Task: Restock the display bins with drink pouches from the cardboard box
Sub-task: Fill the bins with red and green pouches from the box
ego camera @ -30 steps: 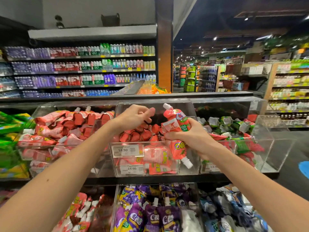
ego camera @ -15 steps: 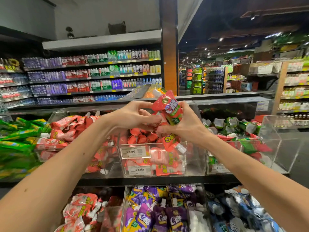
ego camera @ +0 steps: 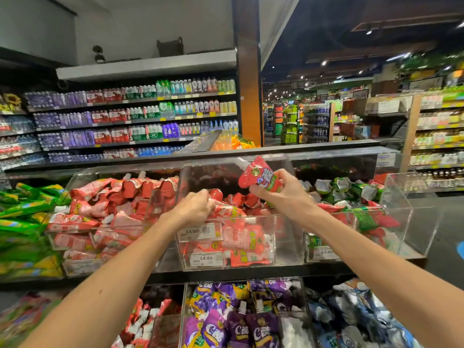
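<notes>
Head view: at the centre of the frame the right hand (ego camera: pixel 285 197) grips a red drink pouch (ego camera: pixel 258 177), thumb on its front and fingers wrapped behind. The pouch is soft glossy foil with green print low on its face. It tilts left, and its white spout cap points to the upper left, above the middle bin (ego camera: pixel 288 243).

That bin is a clear, hard acrylic box with a sloped open top and two white price labels (ego camera: pixel 198 232) on its front. A heap of red pouches (ego camera: pixel 238 200), crinkled and shiny, lies inside it.

The left hand (ego camera: pixel 197 208) reaches over the bin's front edge, knuckles up and fingers bent down into the heap. Whether they pinch a pouch or only press on it cannot be told.

At left a second acrylic bin (ego camera: pixel 82 178) holds more red pouches with white caps. At right a third bin (ego camera: pixel 411 222) holds green-and-red pouches (ego camera: pixel 344 187).

In the lower centre of the frame lie purple pouches (ego camera: pixel 241 327), with blue-and-white ones to their right. Flat green packets (ego camera: pixel 25 209) are stacked at the left edge. Shelves of bottled drinks (ego camera: pixel 135 114) fill the upper left.
</notes>
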Motion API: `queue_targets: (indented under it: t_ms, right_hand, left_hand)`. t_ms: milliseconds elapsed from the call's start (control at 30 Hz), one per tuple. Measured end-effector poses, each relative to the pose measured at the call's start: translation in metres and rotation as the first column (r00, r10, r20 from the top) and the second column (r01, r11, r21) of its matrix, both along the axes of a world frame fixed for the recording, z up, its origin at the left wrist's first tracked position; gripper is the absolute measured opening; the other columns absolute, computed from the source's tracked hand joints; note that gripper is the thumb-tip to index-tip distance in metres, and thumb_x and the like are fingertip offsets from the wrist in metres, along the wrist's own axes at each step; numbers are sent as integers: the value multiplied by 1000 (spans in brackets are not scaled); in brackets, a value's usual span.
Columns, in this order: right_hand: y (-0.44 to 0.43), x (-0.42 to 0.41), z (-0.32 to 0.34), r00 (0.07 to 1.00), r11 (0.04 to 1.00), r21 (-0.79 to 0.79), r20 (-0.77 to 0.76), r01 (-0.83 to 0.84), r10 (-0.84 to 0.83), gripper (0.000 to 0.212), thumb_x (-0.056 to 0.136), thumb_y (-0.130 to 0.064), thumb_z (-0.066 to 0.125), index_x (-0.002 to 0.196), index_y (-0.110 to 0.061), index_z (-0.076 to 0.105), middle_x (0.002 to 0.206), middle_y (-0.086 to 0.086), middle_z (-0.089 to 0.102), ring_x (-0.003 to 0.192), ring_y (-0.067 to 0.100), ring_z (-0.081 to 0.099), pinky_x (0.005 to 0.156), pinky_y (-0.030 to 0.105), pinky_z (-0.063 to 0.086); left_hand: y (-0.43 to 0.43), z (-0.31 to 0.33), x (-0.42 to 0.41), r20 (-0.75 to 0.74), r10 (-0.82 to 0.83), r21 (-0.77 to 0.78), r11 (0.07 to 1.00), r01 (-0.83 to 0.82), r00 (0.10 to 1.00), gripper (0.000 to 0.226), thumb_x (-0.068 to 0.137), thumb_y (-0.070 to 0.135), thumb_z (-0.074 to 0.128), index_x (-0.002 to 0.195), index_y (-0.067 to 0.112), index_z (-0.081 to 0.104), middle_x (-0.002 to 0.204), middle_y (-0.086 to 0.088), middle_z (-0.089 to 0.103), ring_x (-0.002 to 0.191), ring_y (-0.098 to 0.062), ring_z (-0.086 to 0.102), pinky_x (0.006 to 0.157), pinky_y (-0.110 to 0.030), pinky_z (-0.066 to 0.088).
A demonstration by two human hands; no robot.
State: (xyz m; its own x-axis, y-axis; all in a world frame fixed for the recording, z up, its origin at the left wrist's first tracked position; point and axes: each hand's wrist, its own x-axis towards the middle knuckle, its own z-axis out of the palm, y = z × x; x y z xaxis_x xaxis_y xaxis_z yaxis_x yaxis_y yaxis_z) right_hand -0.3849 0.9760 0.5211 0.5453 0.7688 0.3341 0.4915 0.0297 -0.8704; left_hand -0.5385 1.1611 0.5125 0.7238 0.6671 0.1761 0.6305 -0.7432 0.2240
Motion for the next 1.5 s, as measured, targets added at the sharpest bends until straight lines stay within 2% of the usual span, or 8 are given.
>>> queue_targets:
  t_ms: [200,433,500,600,767,900,1200,1500]
  right_hand:
    - [-6,-6,-6,998,998,-53,56,33,-30,49,77,-53,78,109,-25,53,94,-5,70,81,13,70,79,40,60]
    - [-15,-6,-12,992,997,-71,-126,-40,31,37,86,-37,72,113,-22,53,107,3,68,97,24,70,88,48,58]
    - [-18,-10,-10,957,995,-16,-276,-101,93,27,93,-28,63,114,-15,53,111,10,64,99,25,68,89,49,58]
    - [-21,-16,-7,873,979,109,-443,-174,205,22,100,-21,48,114,-5,55,115,21,64,96,29,64,94,50,56]
    - [-36,-24,-10,855,968,187,-462,-166,235,30,105,-27,46,125,-7,57,118,19,69,109,35,67,93,52,55]
    - [-54,-15,-28,957,992,122,-281,-39,72,14,100,-27,57,114,-24,60,104,-3,74,92,8,71,77,22,57]
    - [-94,45,-45,997,987,160,-75,12,0,21,91,-16,72,111,-10,69,102,4,77,95,21,73,85,38,60]
    - [-125,165,-22,977,999,-16,-210,45,-48,31,90,-39,70,80,-10,76,66,6,66,59,13,58,50,23,46]
  left_hand:
    - [-3,10,10,-430,281,533,846,-10,858,31,102,24,48,130,16,59,131,-11,48,125,-29,39,99,-40,37]
    - [-2,14,5,-401,324,634,774,5,857,28,97,18,54,124,21,61,128,-5,54,124,-25,42,97,-36,38]
    - [-9,18,2,-178,117,568,823,5,977,17,99,24,56,110,18,67,112,-3,63,111,-23,54,90,-35,47]
    - [-40,21,4,417,-195,-120,957,266,888,37,98,49,51,93,20,73,87,10,70,85,-8,65,80,-30,52]
    - [-98,13,21,764,47,-565,531,631,643,70,86,67,35,107,10,70,100,-13,73,82,-22,68,79,-34,57]
    - [-129,-7,39,804,-23,-500,517,695,595,42,86,53,55,100,15,67,87,0,75,78,-8,72,64,-19,55]
    - [-164,-26,91,836,-4,-502,401,767,549,28,90,15,64,117,7,62,102,-7,76,91,-22,74,72,-29,60]
    - [-223,-19,178,817,-97,-345,708,617,568,70,64,6,86,123,20,52,95,21,70,67,-2,68,60,-17,53]
